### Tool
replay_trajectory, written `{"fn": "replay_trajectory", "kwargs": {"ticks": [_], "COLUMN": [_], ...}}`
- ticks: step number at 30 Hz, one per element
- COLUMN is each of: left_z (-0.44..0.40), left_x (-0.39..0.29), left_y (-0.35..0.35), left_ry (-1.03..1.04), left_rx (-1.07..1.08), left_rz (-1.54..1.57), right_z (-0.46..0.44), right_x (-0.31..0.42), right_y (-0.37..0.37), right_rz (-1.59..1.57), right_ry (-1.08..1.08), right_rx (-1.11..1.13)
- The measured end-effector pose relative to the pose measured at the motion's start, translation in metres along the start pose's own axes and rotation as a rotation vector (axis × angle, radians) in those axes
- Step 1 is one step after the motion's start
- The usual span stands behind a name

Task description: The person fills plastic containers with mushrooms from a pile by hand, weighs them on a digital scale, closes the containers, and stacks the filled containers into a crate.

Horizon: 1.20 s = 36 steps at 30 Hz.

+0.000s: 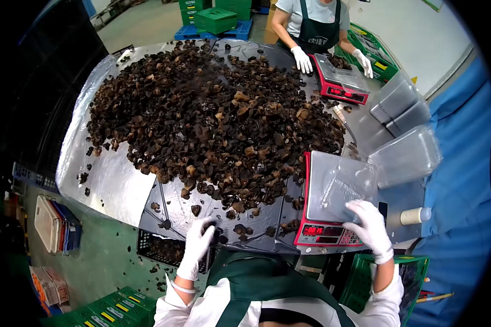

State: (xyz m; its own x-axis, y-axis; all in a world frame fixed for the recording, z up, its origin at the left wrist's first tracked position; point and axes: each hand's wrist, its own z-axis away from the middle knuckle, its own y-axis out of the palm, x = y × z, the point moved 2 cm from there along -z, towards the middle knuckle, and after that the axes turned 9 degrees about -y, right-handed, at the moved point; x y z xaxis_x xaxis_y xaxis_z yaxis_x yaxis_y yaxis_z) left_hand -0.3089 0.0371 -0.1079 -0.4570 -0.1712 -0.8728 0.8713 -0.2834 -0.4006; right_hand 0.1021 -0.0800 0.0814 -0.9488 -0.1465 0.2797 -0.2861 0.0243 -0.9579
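My left hand (199, 240), in a white glove, is at the table's near edge, its thumb and fingers curled round a dark piece of wood ear mushroom (215, 231). Over the front right corner of the near red scale (305, 218) is my gloved right hand (369, 226), thumb and fingers apart. Its fingertips are close to a clear plastic tray (341, 188) on the metal pan; whether they touch it I cannot tell. The scale's display appears to read -0.015. A large heap of wood ear mushrooms (218, 120) spreads behind the scale and to its left.
Across the table a co-worker's gloved hands (302, 60) flank a second red scale (343, 94). Stacked clear trays (406, 155) and a white bottle (414, 216) stand at right. Below the table edge are a black crate (163, 249) and a green crate (360, 272).
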Motion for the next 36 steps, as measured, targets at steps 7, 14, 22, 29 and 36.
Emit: {"fn": "replay_trajectory", "kwargs": {"ticks": [7,14,22,29,36], "left_z": [-0.096,-0.139,-0.068,-0.049,-0.058], "left_x": [-0.029,-0.038,0.016,0.017,-0.002], "left_y": [0.015,0.046,0.007,-0.018,0.011], "left_ry": [0.521,0.801,0.736,0.601,0.638], "left_rx": [-0.149,-0.014,0.172,0.089,0.176], "left_rz": [-0.272,-0.535,-0.486,-0.532,-0.621], "right_z": [-0.139,-0.214,-0.117,-0.093,-0.111], "right_x": [0.044,0.066,0.122,0.133,0.146], "right_y": [0.122,0.212,0.240,0.236,0.234], "right_rz": [-0.277,0.129,-0.098,-0.262,-0.113], "right_ry": [-0.118,-0.082,-0.235,-0.259,-0.160], "right_rx": [-0.004,-0.129,-0.061,0.019,0.162]}}
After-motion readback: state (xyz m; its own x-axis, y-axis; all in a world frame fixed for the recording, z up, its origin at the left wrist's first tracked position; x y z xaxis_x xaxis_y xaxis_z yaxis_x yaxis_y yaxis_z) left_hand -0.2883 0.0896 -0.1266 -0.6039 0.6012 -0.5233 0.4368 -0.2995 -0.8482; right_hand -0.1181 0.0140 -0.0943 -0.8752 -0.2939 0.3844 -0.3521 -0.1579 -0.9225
